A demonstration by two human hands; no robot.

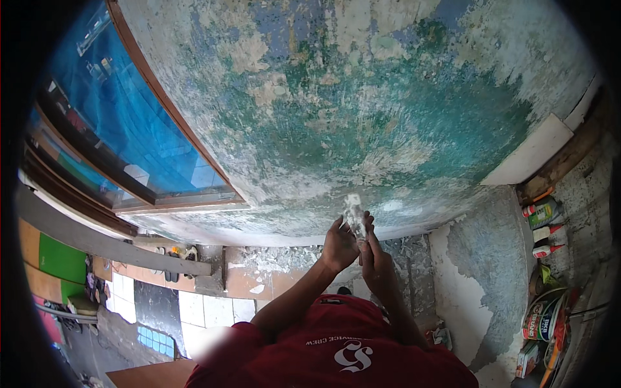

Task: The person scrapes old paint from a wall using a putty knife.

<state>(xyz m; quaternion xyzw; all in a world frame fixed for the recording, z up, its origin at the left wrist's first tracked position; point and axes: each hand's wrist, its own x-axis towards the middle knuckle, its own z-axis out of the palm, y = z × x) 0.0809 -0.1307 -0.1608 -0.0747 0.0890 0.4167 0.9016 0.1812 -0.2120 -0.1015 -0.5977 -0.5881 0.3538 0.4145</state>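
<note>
I hold a white-smeared tool, apparently a scraper [353,208], upright in front of the peeling green-and-white wall [440,116]. My right hand [375,255] is closed round its lower part, with the thumb along it. My left hand [339,246] is cupped at the tool's left side, fingers curled against it; how firmly it grips is hard to make out. Paint flakes [401,255] lie on the floor below the wall, beyond my hands.
A wood-framed window [136,116] with blue covering is at the left, above shoes [184,255] by a low ledge [129,249]. At the right, glue bottles [543,233], a paint bucket [543,313] and assorted items rest along a ledge beside a patchy wall [466,278].
</note>
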